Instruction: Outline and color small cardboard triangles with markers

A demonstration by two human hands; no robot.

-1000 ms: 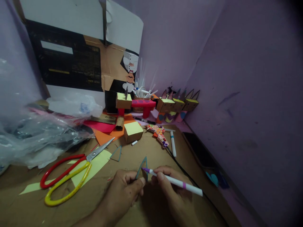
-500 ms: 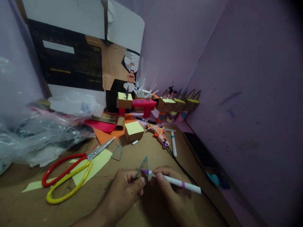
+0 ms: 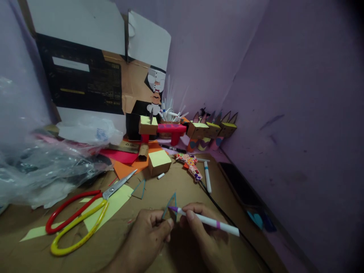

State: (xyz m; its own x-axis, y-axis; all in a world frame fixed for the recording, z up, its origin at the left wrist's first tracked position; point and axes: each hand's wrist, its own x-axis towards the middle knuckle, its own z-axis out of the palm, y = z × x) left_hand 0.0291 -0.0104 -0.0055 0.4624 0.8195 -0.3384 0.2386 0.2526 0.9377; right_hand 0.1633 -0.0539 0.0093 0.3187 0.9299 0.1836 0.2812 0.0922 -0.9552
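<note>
Between thumb and fingers, my left hand [image 3: 150, 233] pinches the base of a small cardboard triangle [image 3: 172, 201] edged in blue-green. My right hand [image 3: 203, 227] grips a white marker [image 3: 212, 221] with a purple band; its purple tip touches or nearly touches the triangle's face. A second blue-green-edged triangle [image 3: 139, 189] lies on the cardboard to the left. Beyond my hands sits a small cardboard box [image 3: 159, 163] with a pale yellow top, and a short white cap-like piece [image 3: 160, 176] rests before it.
Large red-and-yellow-handled scissors [image 3: 93, 212] lie at left over yellow paper [image 3: 113, 204]. A patterned glue gun [image 3: 189, 165], its black cord running toward me, a blue-banded marker [image 3: 207, 177] and a dark phone-like slab [image 3: 240, 185] lie right. Several box-headed figures [image 3: 198, 131] stand behind. Plastic bags [image 3: 57, 163] crowd the left.
The whole view has shifted slightly, so things sit a little lower and further left. The marker tip stays at the triangle, and both hands keep their holds.
</note>
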